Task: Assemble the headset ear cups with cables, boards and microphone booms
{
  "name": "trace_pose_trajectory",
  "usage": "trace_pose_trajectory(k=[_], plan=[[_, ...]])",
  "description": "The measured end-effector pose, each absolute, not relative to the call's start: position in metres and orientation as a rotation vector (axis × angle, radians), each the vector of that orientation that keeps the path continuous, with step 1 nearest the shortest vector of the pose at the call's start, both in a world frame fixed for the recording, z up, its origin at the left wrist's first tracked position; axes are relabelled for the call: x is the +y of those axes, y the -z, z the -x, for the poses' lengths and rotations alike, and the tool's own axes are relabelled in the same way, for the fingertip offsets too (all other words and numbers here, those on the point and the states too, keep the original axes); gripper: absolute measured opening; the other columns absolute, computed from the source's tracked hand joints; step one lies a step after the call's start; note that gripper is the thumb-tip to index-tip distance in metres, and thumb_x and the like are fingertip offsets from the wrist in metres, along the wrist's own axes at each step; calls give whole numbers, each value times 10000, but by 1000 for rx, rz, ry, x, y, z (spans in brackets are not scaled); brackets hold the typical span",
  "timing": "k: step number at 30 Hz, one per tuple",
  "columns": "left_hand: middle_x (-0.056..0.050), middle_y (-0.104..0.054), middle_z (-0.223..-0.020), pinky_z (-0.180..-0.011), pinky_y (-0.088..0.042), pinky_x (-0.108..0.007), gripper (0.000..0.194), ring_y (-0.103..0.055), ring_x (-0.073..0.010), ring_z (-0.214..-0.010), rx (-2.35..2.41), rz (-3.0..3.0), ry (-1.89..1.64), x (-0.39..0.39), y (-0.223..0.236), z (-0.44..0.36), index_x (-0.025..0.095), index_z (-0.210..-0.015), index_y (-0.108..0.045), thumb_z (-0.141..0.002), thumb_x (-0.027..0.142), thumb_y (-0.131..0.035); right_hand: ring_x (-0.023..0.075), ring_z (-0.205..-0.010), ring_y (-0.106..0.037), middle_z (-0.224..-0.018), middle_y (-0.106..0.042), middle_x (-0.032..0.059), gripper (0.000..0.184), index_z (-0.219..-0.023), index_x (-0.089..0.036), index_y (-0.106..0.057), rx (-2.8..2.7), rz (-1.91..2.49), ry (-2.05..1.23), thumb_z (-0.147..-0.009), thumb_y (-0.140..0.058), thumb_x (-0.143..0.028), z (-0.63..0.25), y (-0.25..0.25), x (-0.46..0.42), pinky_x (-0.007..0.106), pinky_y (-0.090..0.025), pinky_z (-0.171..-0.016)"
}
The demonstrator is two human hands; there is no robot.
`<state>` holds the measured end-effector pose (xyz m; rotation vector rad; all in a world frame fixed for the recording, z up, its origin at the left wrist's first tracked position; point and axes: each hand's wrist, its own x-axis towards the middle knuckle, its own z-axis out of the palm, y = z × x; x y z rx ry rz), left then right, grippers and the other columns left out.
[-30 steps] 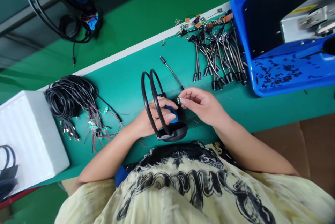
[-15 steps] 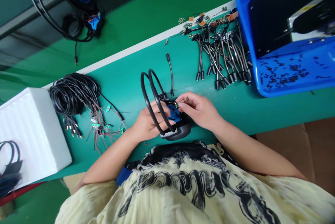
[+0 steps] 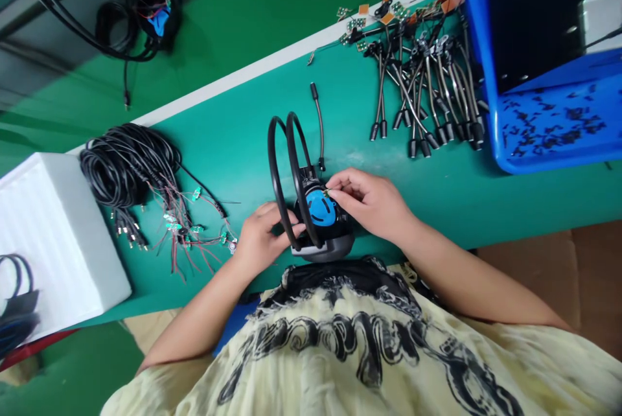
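A black headset [image 3: 335, 244] with two looped headband tubes stands on the green table in front of me. Its open ear cup shows a round blue part [image 3: 321, 210] inside. My left hand [image 3: 262, 238] grips the cup's left side, thumb and fingers closed at its edge, partly behind the tubes. Above the cup's right rim, my right hand [image 3: 374, 202] pinches a small green circuit board [image 3: 327, 192], mostly covered by the fingertips. A single gooseneck microphone boom [image 3: 318, 124] lies just beyond the headset.
Coiled black cables [image 3: 129, 163] with small boards on wires lie at left, beside a white foam box [image 3: 63, 241]. Several gooseneck booms [image 3: 427, 92] are piled at back right, next to a blue tray [image 3: 529, 163] holding small black pieces. Another headset [image 3: 155, 21] is at upper left.
My left hand has drawn back leftward from over the blue part to the cup's side, uncovering it. The right hand stays pinched at the rim. The view has shifted slightly.
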<state>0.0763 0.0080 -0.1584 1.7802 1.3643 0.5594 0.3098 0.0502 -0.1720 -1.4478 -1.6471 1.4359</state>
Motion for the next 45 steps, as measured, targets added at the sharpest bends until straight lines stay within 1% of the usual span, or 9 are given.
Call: trace_pose_trajectory(k=[3,9,11,15,20,29,35,40,45], plan=[[-31,-679,-866,-777,-512,-291,153,-644,-161,-838,1284,-1981,-626,23,150,-75,206,-914,-672,-820,306,-740,112,-697,-621,-824,-700,-4,119,-939,-221,-642,-1643,1423,-1450,-872,-582,-299,-311,173,50,247,-459,-653],[-86,-626,-1292,-886,-544,-313,340,-629,-197,-1136,1116,-2147,-601,55,150,-99,228,-1257,-580,-924,292,-607,107,-718,-623,-834,-677,-3,128,-978,-219,-613,-1617,1385,-1454,-865,-579,-268,-311,173,49,237,-477,-666],[-73,-670,-1226,-876,-547,-305,324,-649,-190,-1106,1137,-2146,-536,60,155,-107,224,-1259,-586,-946,308,-573,107,-726,-623,-836,-667,-3,127,-978,-217,-603,-1580,1380,-1457,-861,-581,-262,-312,173,48,231,-482,-662],[-43,-736,-956,-778,-543,-275,279,-698,-174,-924,1267,-2144,-486,63,159,-113,200,-1153,-653,-929,356,-599,93,-712,-613,-826,-649,-10,135,-983,-216,-584,-1526,1388,-1447,-854,-591,-255,-313,171,48,209,-473,-638],[-15,-734,-986,-815,-541,-271,164,-687,-152,-921,1256,-2235,-495,61,162,-110,212,-1024,-682,-938,317,-590,90,-702,-614,-807,-644,-12,109,-959,-208,-575,-1538,1399,-1366,-851,-576,-222,-311,167,51,202,-463,-625],[-19,-724,-955,-846,-554,-276,116,-683,-154,-949,1232,-2388,-601,53,162,-116,191,-993,-664,-936,259,-590,95,-713,-633,-818,-655,-13,103,-938,-212,-574,-1550,1418,-1249,-837,-573,-190,-306,165,49,212,-483,-657],[-59,-705,-1042,-868,-552,-291,136,-672,-152,-980,1072,-2286,-643,58,162,-113,177,-951,-661,-932,295,-597,77,-670,-606,-775,-639,-28,111,-937,-210,-578,-1504,1438,-1365,-827,-585,-202,-307,164,46,187,-457,-607],[-28,-740,-969,-938,-522,-353,107,-679,-165,-964,952,-2394,-730,59,167,-110,186,-887,-652,-888,292,-662,66,-618,-571,-744,-632,-33,136,-944,-198,-572,-1399,1402,-1549,-814,-604,-225,-307,167,40,181,-434,-565],[-6,-743,-935,-1116,-404,-398,44,-664,-158,-1076,888,-2364,-722,54,172,-107,187,-924,-653,-898,221,-643,62,-590,-544,-725,-633,-35,144,-944,-196,-593,-1387,1412,-1616,-808,-612,-240,-310,169,36,182,-418,-545]])
